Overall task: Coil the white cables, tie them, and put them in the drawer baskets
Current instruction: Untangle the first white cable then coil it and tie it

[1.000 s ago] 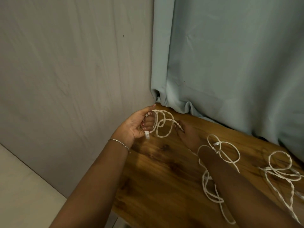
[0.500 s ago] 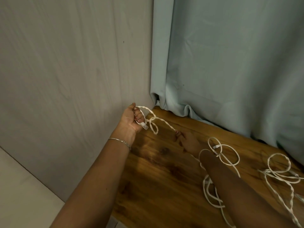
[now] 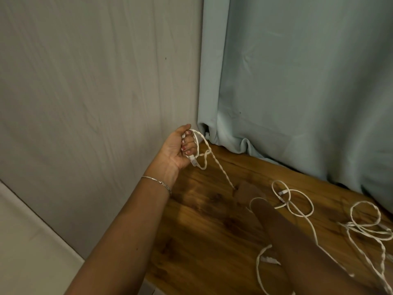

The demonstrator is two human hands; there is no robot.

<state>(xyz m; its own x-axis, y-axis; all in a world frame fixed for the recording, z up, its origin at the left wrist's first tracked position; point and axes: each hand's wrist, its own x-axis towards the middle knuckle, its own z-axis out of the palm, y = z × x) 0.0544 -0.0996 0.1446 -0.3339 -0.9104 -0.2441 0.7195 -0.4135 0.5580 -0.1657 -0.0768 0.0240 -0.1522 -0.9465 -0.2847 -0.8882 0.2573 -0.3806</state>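
Pale blue curtain (image 3: pixel 297 81) behind; grey wall panel (image 3: pixel 95 81) at left. Wooden worktop (image 3: pixel 202 231), bearing loose white cables (image 3: pixel 297 201). Left hand (image 3: pixel 180 147), raised, fingers curled round a small coil of twisted white cable (image 3: pixel 219 165). Right hand (image 3: pixel 246 193), low on worktop, pinching that cable's taut run.
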